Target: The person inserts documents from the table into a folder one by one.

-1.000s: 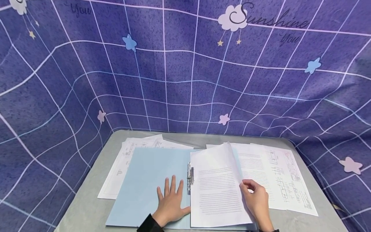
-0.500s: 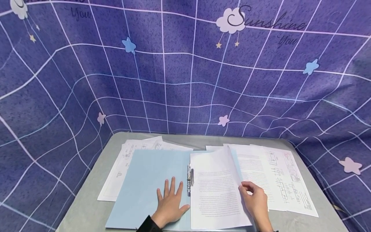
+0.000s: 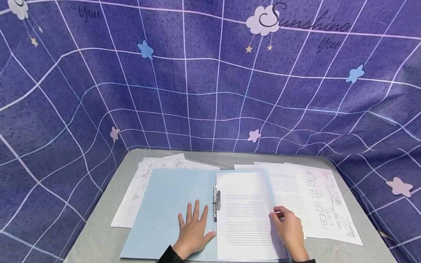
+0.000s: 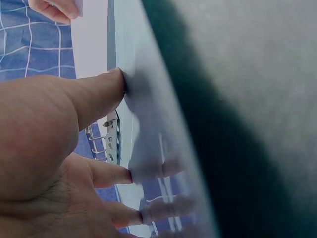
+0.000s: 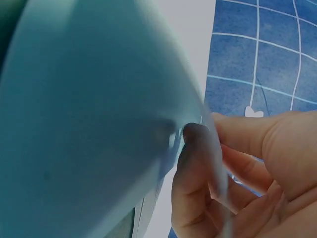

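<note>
The page [image 3: 245, 219] has come down: its top right corner was bent up and in before, and now it lies much flatter. The left hand [image 3: 193, 232] has stayed in the same spot. The right hand [image 3: 289, 226] is still at the page's right edge.

The left hand is spread wide, with its fingers apart. It holds nothing and rests on the left side of the open blue folder [image 3: 177, 186]. Its thumb points to the page, and the left wrist view shows the thumb tip touching the folder.

The right hand is pinched together. Its thumb and a finger have the edge of the page between them.

The page is on the right side of the folder, with lines of print on it. A metal clip [image 3: 215, 210] sits at its left edge, and part of the clip is over the page.

Some papers with drawings [image 3: 131, 204] stick out from under the folder on the left. More papers [image 3: 315, 204] lie on the right, near the right hand. All of it is on a gray table [image 3: 95, 233].
</note>
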The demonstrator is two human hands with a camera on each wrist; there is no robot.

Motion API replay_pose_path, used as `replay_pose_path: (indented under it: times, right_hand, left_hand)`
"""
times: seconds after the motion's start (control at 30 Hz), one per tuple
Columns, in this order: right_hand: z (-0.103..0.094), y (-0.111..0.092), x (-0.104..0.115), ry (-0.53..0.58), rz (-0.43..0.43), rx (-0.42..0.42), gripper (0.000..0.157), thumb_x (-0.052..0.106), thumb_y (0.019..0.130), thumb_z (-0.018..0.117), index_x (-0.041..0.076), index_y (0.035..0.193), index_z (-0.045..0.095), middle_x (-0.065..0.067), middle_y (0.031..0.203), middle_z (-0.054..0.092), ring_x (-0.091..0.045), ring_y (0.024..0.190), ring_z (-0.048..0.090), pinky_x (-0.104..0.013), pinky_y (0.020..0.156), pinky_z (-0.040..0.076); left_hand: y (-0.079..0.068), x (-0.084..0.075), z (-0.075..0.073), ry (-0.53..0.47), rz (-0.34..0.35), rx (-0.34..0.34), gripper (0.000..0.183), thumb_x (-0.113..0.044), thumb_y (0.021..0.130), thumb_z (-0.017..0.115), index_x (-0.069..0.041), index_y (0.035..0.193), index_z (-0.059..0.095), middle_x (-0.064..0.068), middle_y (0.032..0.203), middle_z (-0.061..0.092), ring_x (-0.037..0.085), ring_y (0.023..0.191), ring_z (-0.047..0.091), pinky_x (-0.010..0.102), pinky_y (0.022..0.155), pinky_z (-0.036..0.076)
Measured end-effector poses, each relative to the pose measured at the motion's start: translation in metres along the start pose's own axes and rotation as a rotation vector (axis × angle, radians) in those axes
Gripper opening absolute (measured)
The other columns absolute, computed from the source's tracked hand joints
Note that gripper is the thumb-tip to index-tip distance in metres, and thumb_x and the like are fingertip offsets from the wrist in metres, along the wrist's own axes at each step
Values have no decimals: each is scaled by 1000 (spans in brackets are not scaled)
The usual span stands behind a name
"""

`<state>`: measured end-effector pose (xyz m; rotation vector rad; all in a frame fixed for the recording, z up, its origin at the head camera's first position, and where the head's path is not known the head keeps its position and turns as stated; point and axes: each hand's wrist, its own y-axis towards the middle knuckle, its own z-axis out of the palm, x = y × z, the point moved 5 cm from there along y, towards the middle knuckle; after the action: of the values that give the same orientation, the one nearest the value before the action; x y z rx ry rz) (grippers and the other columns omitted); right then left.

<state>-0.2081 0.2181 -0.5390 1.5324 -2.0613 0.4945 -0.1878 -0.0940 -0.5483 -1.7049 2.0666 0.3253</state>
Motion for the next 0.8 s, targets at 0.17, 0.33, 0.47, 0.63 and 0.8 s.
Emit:
replay_pose_path:
  times: [0.17, 0.33, 0.47, 0.63, 0.8]
  right_hand:
    - [1, 1, -2, -46, 10, 43, 34, 17, 90, 77, -2, 118, 71, -7, 79, 71, -16, 62, 62, -31, 55, 47]
    - [0, 2, -2, -53, 7, 82, 37, 16, 91, 77, -5, 121, 68, -7, 79, 69, -15, 62, 61, -32, 54, 47]
    - [1, 4, -3, -28, -3, 88, 36, 14, 91, 77, -6, 119, 68, -8, 79, 69, -15, 63, 61, -32, 55, 48]
    - [2, 7, -3, -28, -4, 82, 35, 13, 90, 77, -6, 119, 69, -7, 78, 68, -15, 63, 60, -32, 56, 47]
    - [3, 8, -5, -46, -16, 85, 36, 15, 90, 77, -4, 119, 69, -7, 78, 69, -15, 62, 61, -32, 55, 46]
  left_hand:
    - [-1, -2, -2, 0, 6, -5, 86, -45, 88, 78, 1, 153, 44, 32, 165, 17, 57, 151, 6, 84, 107, 1]
    - [-1, -2, -2, 1, 8, -1, 86, -45, 89, 78, 1, 153, 44, 32, 165, 16, 57, 151, 5, 84, 107, 1]
    - [-1, -1, -2, 1, 6, 5, 86, -45, 89, 77, 1, 154, 43, 32, 166, 15, 56, 151, 4, 84, 107, 1]
    - [-1, 0, -1, -1, 11, 3, 87, -45, 89, 77, 1, 154, 43, 32, 165, 15, 57, 151, 4, 84, 107, 0]
    - [-1, -1, -1, -2, 11, -2, 86, -45, 89, 78, 1, 154, 43, 32, 165, 15, 57, 151, 4, 84, 107, 0]
